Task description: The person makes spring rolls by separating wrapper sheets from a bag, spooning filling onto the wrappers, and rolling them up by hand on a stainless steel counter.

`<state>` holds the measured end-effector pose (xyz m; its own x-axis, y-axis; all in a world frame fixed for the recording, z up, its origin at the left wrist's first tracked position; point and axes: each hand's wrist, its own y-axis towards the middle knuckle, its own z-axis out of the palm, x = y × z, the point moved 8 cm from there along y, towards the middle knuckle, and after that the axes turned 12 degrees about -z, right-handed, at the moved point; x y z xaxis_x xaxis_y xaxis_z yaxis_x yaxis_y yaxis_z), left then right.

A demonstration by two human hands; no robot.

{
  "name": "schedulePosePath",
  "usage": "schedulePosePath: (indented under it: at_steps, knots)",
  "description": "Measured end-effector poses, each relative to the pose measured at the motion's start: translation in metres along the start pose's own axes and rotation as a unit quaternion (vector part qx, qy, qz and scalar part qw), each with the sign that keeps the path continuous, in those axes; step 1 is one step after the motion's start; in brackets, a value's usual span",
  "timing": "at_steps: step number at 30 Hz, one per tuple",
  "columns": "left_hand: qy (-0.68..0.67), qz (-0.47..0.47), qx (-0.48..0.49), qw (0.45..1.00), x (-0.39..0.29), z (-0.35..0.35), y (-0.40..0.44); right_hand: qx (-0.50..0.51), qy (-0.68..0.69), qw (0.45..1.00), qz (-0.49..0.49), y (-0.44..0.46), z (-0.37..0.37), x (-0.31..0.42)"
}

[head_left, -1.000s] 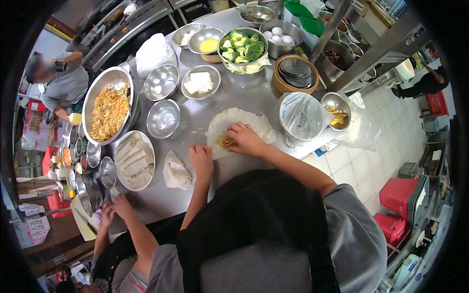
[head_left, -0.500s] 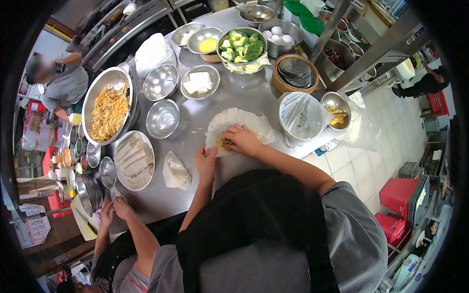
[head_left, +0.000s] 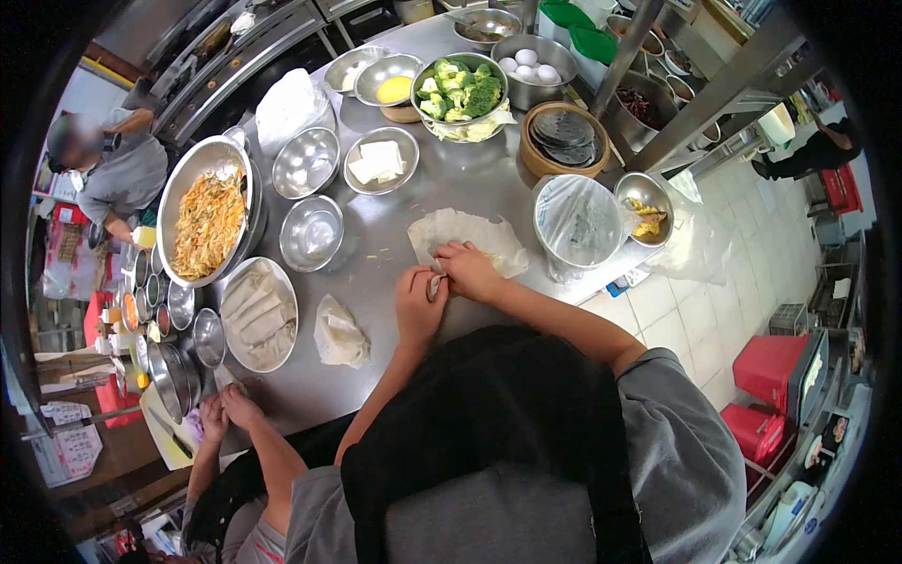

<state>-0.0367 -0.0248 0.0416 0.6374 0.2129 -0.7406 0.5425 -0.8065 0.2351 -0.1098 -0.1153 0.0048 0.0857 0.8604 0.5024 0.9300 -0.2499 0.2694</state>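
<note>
A thin pale wrapper (head_left: 460, 230) lies on the steel table, with its near edge folded up under my fingers. My left hand (head_left: 420, 299) curls round the folded left end of the wrapper. Against it, my right hand (head_left: 467, 271) presses on the near part, fingers bent together. The filling is mostly hidden by the hands and the fold. To the left lies a stack of wrappers (head_left: 340, 334), and beyond it an oval plate (head_left: 260, 315) holds several finished rolls. A large bowl of shredded filling (head_left: 209, 224) stands behind the plate.
Metal bowls (head_left: 312, 233) stand left of centre, one with white blocks (head_left: 380, 162). Broccoli (head_left: 460, 89), eggs (head_left: 528, 66), a bamboo steamer (head_left: 566, 139) and a plastic-covered container (head_left: 579, 224) line the back and right. A co-worker's hands (head_left: 228, 407) are at lower left; another person (head_left: 122, 164) stands at upper left.
My left hand has moved right and up to meet my right hand. The wrapper's near edge is now folded over, and the filling seen earlier is covered.
</note>
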Motion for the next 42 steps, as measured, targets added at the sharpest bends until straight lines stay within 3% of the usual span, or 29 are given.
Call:
schedulePosePath:
  at_steps: [7,12,16,22,25,28,33,42]
  knots:
    - [0.014,0.054,0.01,0.998,-0.008,-0.006,-0.01,0.017,0.021,1.0,0.006,-0.002,-0.001,-0.007]
    - [-0.073,-0.074,-0.016,0.994,0.015,-0.014,-0.014,0.029,0.09,0.995,0.023,-0.002,-0.022,0.002]
    - [-0.188,-0.195,-0.04,0.962,0.054,-0.012,-0.023,0.003,0.046,0.998,0.042,0.0,-0.017,-0.001]
    - [-0.208,-0.28,-0.026,0.937,0.058,-0.017,-0.028,-0.002,-0.027,1.0,0.016,0.005,-0.017,0.004]
    - [-0.107,-0.125,-0.074,0.984,0.034,-0.024,-0.02,-0.018,-0.024,0.999,0.017,0.004,-0.02,0.006]
    - [-0.052,-0.033,-0.034,0.998,0.011,-0.019,-0.012,-0.056,0.022,0.997,0.047,0.001,-0.036,0.003]
    - [-0.043,0.021,0.031,0.998,0.001,0.005,-0.008,-0.139,0.054,0.983,0.104,-0.017,-0.066,-0.023]
    - [0.089,0.106,0.072,0.988,0.001,0.038,-0.012,-0.149,0.054,0.978,0.133,-0.048,-0.075,-0.031]
